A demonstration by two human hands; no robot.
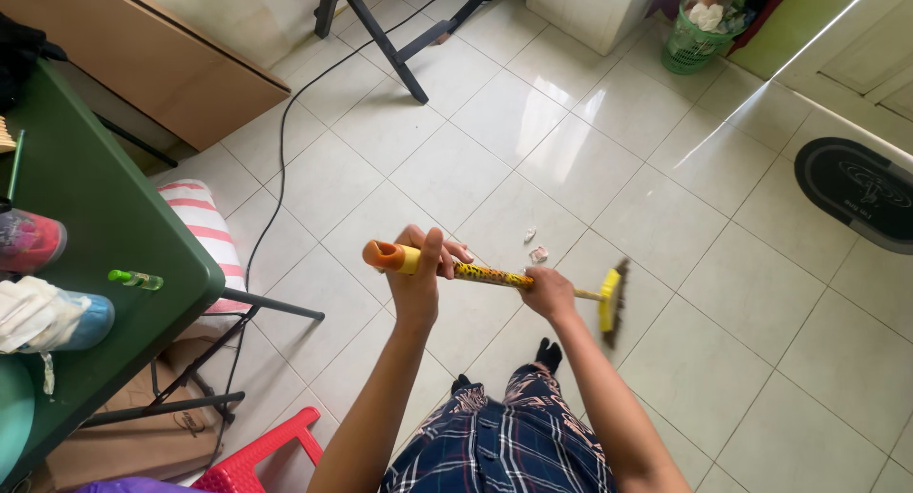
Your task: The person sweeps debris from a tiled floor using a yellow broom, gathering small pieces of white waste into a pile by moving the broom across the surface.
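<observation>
Over the tiled floor (761, 293): a broom (495, 276) was held nearly level above the tiles.
Left hand (418, 265): clenched round the handle just below its orange end cap.
Right hand (549, 291): closed on the patterned shaft near the yellow head (611, 301).
Debris: two paper scraps (534, 246) lay just beyond the right hand.
Surroundings: a black cable (285, 132) trailed across the floor; a green table (114, 236) stood at the left edge.
Risk: a wide stroke would likely scatter the scraps or snag the cable.
</observation>
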